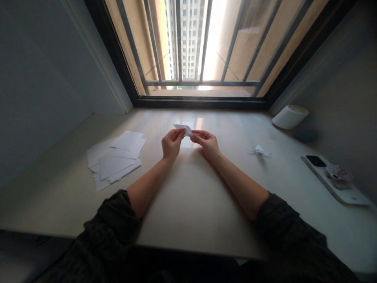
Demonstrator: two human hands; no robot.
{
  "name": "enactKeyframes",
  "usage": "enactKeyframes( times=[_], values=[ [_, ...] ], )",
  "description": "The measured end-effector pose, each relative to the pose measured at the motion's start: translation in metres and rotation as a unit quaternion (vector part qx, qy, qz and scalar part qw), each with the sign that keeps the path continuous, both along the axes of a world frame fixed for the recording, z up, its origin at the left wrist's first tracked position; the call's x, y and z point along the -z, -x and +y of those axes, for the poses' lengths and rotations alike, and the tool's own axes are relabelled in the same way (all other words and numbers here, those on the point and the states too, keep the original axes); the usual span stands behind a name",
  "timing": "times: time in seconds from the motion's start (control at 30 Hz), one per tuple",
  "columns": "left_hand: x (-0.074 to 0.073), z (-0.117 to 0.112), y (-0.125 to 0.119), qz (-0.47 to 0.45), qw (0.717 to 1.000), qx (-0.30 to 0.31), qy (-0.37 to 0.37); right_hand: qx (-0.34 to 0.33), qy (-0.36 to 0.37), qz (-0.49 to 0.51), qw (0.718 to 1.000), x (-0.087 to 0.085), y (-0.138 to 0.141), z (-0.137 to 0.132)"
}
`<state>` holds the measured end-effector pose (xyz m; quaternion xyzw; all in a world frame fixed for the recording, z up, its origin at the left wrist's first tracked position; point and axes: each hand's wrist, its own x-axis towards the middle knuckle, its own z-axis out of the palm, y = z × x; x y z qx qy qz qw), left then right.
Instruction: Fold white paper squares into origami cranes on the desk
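Note:
Between my two hands a small piece of folded white paper (183,127) is held up above the pale tabletop. My left hand (172,144) pinches its left side, thumb against fingers. From the other side my right hand (206,142) grips the lower right end of it, fingertips closed. Part of the paper is hidden behind the fingers. Off to the right lies a small folded white paper figure (259,151) with thin points sticking out. On the left is a loose pile of white paper sheets (118,161), overlapping one another.
A white phone (332,179) with a round grip on its back lies at the right. Behind it a white cylinder (290,116) leans in the corner beside a dark object. A barred window (200,103) closes the far side; walls flank the tabletop (188,212).

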<state>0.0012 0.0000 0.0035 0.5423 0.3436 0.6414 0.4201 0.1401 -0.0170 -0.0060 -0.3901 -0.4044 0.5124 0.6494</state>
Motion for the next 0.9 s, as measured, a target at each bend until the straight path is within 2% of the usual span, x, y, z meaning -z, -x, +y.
enactKeyframes(
  times=[0.5, 0.9],
  values=[
    [0.0007, 0.001, 0.0003, 0.006, 1.0, -0.001, 0.004, 0.0, 0.0, -0.004, 1.0, 0.0014, -0.0006, 0.0012],
    [0.0025, 0.0003, 0.0019, 0.051, 0.998, -0.017, -0.019, 0.018, -0.003, -0.009, 1.0, 0.0011, 0.0018, 0.0022]
  ],
)
